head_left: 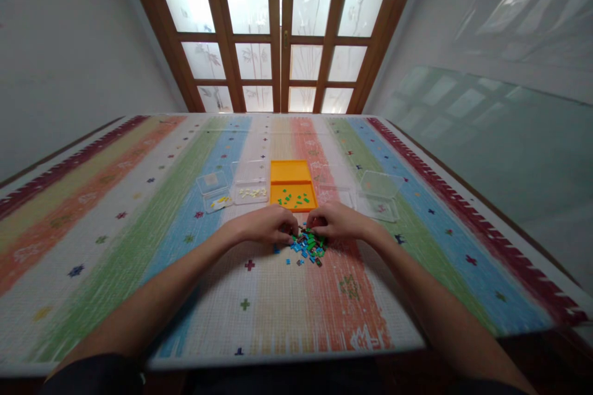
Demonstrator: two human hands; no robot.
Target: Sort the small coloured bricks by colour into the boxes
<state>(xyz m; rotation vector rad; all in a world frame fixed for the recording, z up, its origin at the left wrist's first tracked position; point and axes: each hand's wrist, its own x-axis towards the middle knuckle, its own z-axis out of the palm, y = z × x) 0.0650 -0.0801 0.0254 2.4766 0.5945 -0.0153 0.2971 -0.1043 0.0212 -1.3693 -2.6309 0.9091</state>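
small pieces (pixel 311 245); blue, green, brown; loose, overlapping heap, some strays; on striped tablecloth (pixel 273 302)

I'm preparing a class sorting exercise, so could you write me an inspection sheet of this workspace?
Surface: striped, patterned cloth covers the table.
Work things: pile of small blue, green and brown pieces; open orange case with green pieces; clear boxes on both sides, some holding pieces.
Clutter: stray blue pieces beside the pile.
Hands: left hand and right hand at the pile; grip unclear.
Cables: nothing seen.
Surroundings: glass-paned wooden doors ahead, walls at both sides.
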